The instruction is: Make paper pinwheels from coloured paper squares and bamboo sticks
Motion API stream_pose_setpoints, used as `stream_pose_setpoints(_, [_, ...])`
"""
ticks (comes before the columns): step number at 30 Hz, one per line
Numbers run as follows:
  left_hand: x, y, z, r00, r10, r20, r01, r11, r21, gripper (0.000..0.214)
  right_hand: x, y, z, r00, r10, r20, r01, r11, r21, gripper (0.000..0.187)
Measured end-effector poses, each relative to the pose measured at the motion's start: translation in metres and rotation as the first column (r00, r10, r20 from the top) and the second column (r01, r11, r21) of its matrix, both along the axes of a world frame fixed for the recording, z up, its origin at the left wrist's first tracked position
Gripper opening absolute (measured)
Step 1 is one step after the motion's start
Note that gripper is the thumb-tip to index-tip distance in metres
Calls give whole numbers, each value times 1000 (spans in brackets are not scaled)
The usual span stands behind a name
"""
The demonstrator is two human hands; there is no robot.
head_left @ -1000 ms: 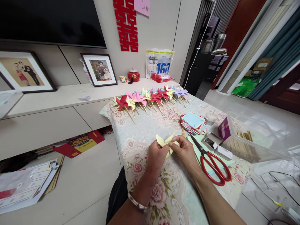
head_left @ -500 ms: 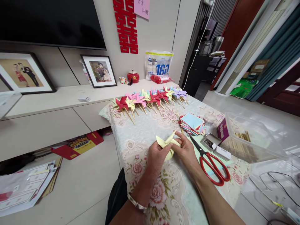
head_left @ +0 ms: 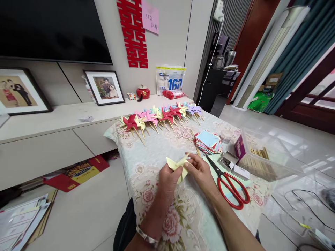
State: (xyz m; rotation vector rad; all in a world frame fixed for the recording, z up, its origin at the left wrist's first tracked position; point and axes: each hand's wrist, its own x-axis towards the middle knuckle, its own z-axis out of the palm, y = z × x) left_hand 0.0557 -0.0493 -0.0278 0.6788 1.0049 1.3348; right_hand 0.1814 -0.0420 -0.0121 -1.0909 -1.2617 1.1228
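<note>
The left hand [head_left: 167,179] and right hand [head_left: 201,170] both pinch a pale-yellow folded-paper pinwheel [head_left: 181,161] above a floral-cloth-covered table [head_left: 146,153]. Red-handled metal scissors [head_left: 221,174] lie beside the right forearm. Beyond sits a multicoloured square-paper stack [head_left: 208,140]; farther back, coloured paper pinwheels [head_left: 166,115] on wooden sticks form a row.

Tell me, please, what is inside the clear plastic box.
Thin tan sticks lie inside the box. The purple label blocks the view through one end, and whatever lies beneath the sticks is covered, so I cannot tell.
</note>
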Motion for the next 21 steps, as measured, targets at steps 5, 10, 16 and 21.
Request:
stream_pose_setpoints(5, [2,3,-7,998,29,52,-27,999,-32,45,26,-2,12,955,-155,252,124,983,137,36])
stream_pose_setpoints(10, [3,9,-18,998,68,16,-66,994,-88,39,105,6,73,613,-491,619,277,867,414,30])
stream_pose_setpoints(16, [4,11,-21,998,56,-15,-57,995,-80,34,223,40,127,-59,-312,948,399,863,309,19])
stream_pose_setpoints(21, [5,10,-18,999,42,-22,-44,997,-65,30,252,61,107,7,-248,969,352,908,229,25])
